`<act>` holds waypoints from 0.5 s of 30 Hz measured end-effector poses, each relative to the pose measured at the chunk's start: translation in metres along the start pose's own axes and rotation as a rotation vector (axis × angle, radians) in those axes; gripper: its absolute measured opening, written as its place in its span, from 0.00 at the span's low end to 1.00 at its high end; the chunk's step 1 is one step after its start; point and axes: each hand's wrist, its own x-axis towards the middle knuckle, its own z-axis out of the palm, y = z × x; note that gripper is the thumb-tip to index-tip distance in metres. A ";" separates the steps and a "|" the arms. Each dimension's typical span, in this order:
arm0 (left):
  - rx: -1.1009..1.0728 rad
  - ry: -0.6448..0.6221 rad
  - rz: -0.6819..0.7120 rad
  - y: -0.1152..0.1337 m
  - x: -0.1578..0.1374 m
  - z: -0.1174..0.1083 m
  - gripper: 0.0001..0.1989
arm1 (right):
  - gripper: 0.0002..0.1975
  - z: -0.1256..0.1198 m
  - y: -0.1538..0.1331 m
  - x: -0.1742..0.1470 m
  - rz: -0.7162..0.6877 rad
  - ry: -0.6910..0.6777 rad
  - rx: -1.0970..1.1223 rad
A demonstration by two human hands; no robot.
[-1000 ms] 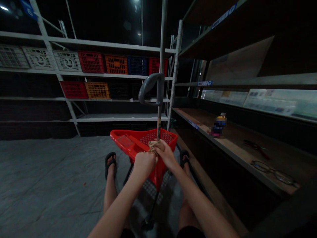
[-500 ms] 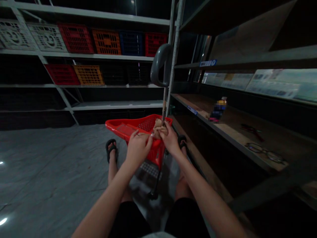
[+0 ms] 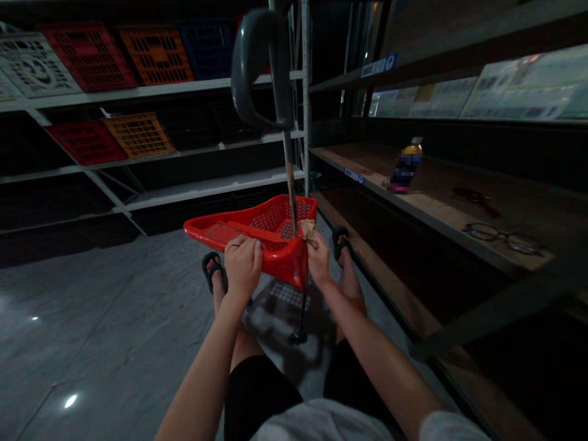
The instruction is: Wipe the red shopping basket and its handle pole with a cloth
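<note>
A red plastic shopping cart (image 3: 269,248) with perforated basket walls stands between my legs. Its metal pole (image 3: 290,184) rises to a grey loop handle (image 3: 239,73). My left hand (image 3: 243,260) has its fingers curled over the near rim of the basket. Beside the foot of the pole, my right hand (image 3: 318,254) pinches a crumpled tan rag (image 3: 309,230) at the basket's right corner. My right fingertips are partly hidden by the rag.
To the right runs a shelf (image 3: 441,208) bearing a bottle (image 3: 407,165), a red-handled tool (image 3: 475,199) and eyeglasses (image 3: 505,237). Behind the cart, a metal rack (image 3: 220,177) holds several crates, one of them yellow (image 3: 138,133). A black caster wheel (image 3: 297,337) sits beneath the basket.
My hands have moved apart: the left went from the rag to the basket rim, the right carried the rag to the right of the pole. The view has shifted, and the handle appears larger.
</note>
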 end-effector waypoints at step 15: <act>-0.044 0.197 0.028 0.012 -0.017 0.006 0.23 | 0.16 0.042 -0.066 -0.085 -0.071 0.083 0.060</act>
